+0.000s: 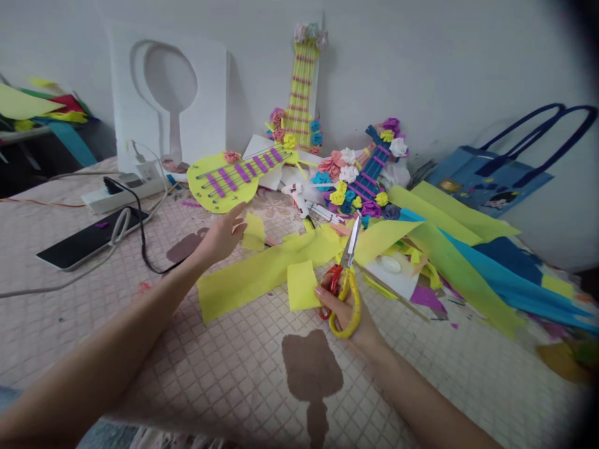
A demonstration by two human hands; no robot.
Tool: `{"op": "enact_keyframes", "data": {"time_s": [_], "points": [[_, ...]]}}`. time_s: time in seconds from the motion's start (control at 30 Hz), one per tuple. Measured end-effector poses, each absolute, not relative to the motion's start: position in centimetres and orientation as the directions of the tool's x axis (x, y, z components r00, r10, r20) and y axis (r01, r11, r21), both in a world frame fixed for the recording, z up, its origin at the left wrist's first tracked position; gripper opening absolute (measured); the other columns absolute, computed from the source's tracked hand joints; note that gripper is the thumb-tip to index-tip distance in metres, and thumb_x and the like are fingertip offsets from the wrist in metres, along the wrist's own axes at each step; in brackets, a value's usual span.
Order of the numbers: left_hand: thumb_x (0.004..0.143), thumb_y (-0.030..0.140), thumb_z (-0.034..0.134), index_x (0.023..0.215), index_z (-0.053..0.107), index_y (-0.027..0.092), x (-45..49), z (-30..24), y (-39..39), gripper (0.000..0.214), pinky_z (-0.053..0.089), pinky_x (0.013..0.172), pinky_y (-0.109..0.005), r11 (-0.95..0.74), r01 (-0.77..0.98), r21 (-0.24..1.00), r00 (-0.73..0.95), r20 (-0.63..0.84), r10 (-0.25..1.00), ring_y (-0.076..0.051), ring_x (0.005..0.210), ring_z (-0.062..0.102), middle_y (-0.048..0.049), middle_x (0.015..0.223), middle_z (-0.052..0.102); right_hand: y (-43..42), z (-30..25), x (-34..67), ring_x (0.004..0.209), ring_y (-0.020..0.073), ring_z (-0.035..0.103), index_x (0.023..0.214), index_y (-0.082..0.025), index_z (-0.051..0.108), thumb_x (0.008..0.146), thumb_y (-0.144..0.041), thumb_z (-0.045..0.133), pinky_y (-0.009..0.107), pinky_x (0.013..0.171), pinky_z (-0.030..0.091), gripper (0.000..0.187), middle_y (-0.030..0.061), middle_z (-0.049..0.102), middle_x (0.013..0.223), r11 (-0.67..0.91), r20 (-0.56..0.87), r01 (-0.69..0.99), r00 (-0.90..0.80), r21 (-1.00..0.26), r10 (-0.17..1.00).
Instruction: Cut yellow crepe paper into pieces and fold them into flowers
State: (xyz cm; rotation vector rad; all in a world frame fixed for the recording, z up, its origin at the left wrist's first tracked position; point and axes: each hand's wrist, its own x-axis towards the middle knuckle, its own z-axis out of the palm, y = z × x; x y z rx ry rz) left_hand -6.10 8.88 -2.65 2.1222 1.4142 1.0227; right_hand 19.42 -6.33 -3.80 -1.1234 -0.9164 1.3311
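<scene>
Two hands: both bare, stretched out over a quilted pinkish cloth.
Right hand: closed around the handles of the red-and-yellow scissors, fingers through the loops.
Scissors: blades together, tips pointing to 12 o'clock, lying over the long yellow strip.
Yellow paper square: at 9 o'clock from the right hand, its edge against the fingertips. I cannot tell whether it is pinched.
Left hand: fingers spread and loose, holding nothing, at 10 o'clock from the scissors.
Yellow scrap: just at 3 o'clock from the left fingertips, touching or nearly so.
Long yellow strip: between the two hands, running from 8 o'clock to 2 o'clock.
Farther off: a yellow paper guitar at 12 o'clock from the left hand, a power strip and phone at 9 o'clock, and a blue bag at 2 o'clock by the wall.
</scene>
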Motion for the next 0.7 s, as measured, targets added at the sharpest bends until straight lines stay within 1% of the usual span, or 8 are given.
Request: {"op": "enact_keyframes", "data": {"time_s": [0.1, 0.17, 0.23, 0.3, 0.37, 0.43, 0.57, 0.7], "points": [[0.086, 0.025, 0.049, 0.131, 0.044, 0.016, -4.9, -1.3, 6.7, 0.046, 0.052, 0.075, -0.033, -0.438, 0.72, 0.538, 0.18, 0.466, 0.866, -0.025, 0.101, 0.06, -0.0176, 0.125, 0.054, -6.4, -4.0, 19.5, 0.041, 0.0055, 0.045, 0.082, -0.022, 0.049, 0.071, -0.034, 0.074, 0.019, 0.039, 0.041, 0.03, -0.0088, 0.048, 0.06, -0.088, -0.105, -0.238, 0.063, -0.967, 0.992], [0.086, 0.026, 0.05, 0.123, 0.05, 0.016, -3.7, -0.8, 4.9, 0.038, 0.052, 0.073, -0.032, -0.456, 0.677, 0.577, 0.222, 0.43, 0.875, -0.02, 0.086, 0.063, -0.0128, 0.109, 0.063, -6.4, -4.1, 19.5, 0.041, 0.0056, 0.045, 0.082, -0.022, 0.049, 0.07, -0.034, 0.074, 0.019, 0.038, 0.041, 0.03, -0.009, 0.048, 0.059, -0.079, -0.096, -0.223, 0.066, -0.972, 0.993], [0.087, 0.032, 0.05, 0.118, 0.051, 0.017, -2.4, -0.8, 3.2, 0.034, 0.051, 0.064, -0.028, -0.386, 0.554, 0.738, 0.325, 0.235, 0.916, -0.017, 0.074, 0.064, -0.0086, 0.092, 0.067, -6.4, -4.2, 19.4, 0.04, 0.0055, 0.044, 0.081, -0.022, 0.048, 0.07, -0.034, 0.074, 0.02, 0.038, 0.041, 0.031, -0.0091, 0.047, 0.058, -0.069, -0.085, -0.212, 0.065, -0.975, 0.994], [0.088, 0.039, 0.048, 0.12, 0.046, 0.016, -1.3, -1.0, 1.7, 0.039, 0.049, 0.052, -0.025, -0.178, 0.383, 0.906, 0.479, -0.03, 0.877, -0.016, 0.063, 0.065, -0.0075, 0.083, 0.067, -6.4, -4.1, 19.3, 0.039, 0.0054, 0.044, 0.081, -0.022, 0.048, 0.07, -0.034, 0.074, 0.019, 0.038, 0.041, 0.031, -0.0089, 0.048, 0.059, -0.058, -0.072, -0.204, 0.061, -0.977, 0.996], [0.088, 0.044, 0.048, 0.123, 0.042, 0.017, -0.4, -1.1, 0.7, 0.045, 0.048, 0.049, -0.024, 0.032, 0.317, 0.948, 0.568, -0.216, 0.794, -0.016, 0.059, 0.064, -0.0061, 0.08, 0.066, -6.4, -3.9, 19.2, 0.04, 0.0052, 0.044, 0.08, -0.022, 0.048, 0.07, -0.035, 0.074, 0.019, 0.038, 0.04, 0.031, -0.0083, 0.048, 0.06, -0.039, -0.052, -0.194, 0.061, -0.98, 0.997], [0.088, 0.046, 0.049, 0.125, 0.039, 0.016, 0.1, -1.0, 0.1, 0.049, 0.048, 0.051, -0.025, 0.175, 0.271, 0.947, 0.557, -0.302, 0.773, -0.016, 0.058, 0.063, -0.0041, 0.073, 0.064, -6.5, -3.8, 19.2, 0.043, 0.0054, 0.047, 0.081, -0.021, 0.049, 0.071, -0.034, 0.074, 0.018, 0.04, 0.04, 0.03, -0.0074, 0.05, 0.063, -0.003, -0.014, -0.164, 0.065, -0.986, 0.998], [0.075, 0.037, 0.068, 0.124, 0.038, 0.016, 0.5, -1.1, -0.1, 0.061, 0.049, 0.059, -0.028, 0.348, 0.045, 0.936, 0.538, -0.316, 0.781, -0.014, 0.063, 0.061, -0.0003, 0.074, 0.061, -6.7, -4.0, 19.3, 0.048, 0.0059, 0.049, 0.083, -0.022, 0.049, 0.073, -0.033, 0.073, 0.02, 0.045, 0.042, 0.028, -0.0065, 0.051, 0.068, 0.034, 0.032, -0.126, 0.017, -0.992, 0.999], [0.067, 0.027, 0.075, 0.121, 0.041, 0.017, 0.4, -1.3, 0.0, 0.064, 0.044, 0.06, -0.023, 0.319, -0.079, 0.944, 0.503, -0.239, 0.831, -0.011, 0.063, 0.058, 0.0035, 0.071, 0.057, -6.7, -4.4, 19.2, 0.042, 0.0062, 0.044, 0.081, -0.022, 0.049, 0.077, -0.037, 0.069, 0.02, 0.043, 0.038, 0.025, -0.0076, 0.05, 0.058, 0.03, 0.034, -0.189, -0.02, -0.981, 0.999]]}}
